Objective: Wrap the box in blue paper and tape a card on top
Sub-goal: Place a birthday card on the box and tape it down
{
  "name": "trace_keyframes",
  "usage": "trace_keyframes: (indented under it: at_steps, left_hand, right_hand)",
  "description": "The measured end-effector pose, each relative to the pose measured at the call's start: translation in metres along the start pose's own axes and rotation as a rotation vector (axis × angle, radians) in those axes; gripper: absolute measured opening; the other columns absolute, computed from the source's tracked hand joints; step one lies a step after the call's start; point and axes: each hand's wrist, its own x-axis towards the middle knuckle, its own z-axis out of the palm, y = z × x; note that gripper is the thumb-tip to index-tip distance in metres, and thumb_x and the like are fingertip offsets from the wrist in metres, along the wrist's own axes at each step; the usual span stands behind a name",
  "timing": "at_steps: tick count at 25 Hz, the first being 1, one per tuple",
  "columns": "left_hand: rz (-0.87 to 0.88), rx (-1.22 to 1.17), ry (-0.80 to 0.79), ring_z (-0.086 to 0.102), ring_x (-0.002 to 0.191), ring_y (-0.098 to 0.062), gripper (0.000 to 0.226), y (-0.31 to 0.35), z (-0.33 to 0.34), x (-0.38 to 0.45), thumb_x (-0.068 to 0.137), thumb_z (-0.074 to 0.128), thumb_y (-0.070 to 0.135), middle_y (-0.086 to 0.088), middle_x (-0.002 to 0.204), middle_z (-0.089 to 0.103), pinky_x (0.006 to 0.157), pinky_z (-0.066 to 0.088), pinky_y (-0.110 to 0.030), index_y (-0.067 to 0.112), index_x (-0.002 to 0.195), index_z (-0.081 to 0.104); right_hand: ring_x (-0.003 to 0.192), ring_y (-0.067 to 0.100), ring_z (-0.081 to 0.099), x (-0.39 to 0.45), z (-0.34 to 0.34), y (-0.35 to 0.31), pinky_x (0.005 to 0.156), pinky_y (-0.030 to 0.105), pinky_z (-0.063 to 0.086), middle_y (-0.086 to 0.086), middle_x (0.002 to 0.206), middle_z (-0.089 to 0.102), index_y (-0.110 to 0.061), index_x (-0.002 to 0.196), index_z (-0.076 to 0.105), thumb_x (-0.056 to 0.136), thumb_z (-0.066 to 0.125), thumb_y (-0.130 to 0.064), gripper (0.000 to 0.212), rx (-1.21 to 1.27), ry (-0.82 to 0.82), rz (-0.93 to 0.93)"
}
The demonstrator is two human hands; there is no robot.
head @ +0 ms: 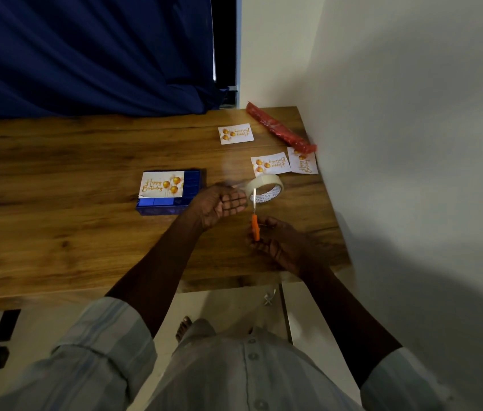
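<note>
The left hand (222,203) pinches the tape roll (265,188) to keep a strip taut. The right hand's (279,243) grip closes on orange scissors (255,223), blades across it. At nine o'clock on the tabletop (56,179), the blue-wrapped box (172,204) carries its card (161,184), awaiting tape.

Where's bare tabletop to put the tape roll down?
Bare: the table left of the wrapped box, and the near strip ahead of it. Crowded: the right end by the wall, with three loose cards, a red roll, the left hand pulling tape, and the right hand holding scissors.
</note>
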Motion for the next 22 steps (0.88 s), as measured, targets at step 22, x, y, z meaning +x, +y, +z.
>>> trace_keyframes:
  at_steps: [22]
  left_hand:
    - [-0.005, 0.038, 0.034, 0.07, 0.096, -0.025, 0.03, 0.004, 0.0, -0.003, 0.095, 0.053, 0.012, -0.019, 0.113, 0.068, 0.079, 0.059, -0.033, -0.002, 0.122, 0.058]
  right_hand:
    - [0.06, 0.025, 0.057, 0.043, -0.005, -0.008, 0.058, 0.036, 0.043, 0.018, 0.082, 0.062, -0.008, 0.089, 0.06, 0.091, 0.06, -0.024, 0.017, -0.41, -0.009, -0.062]
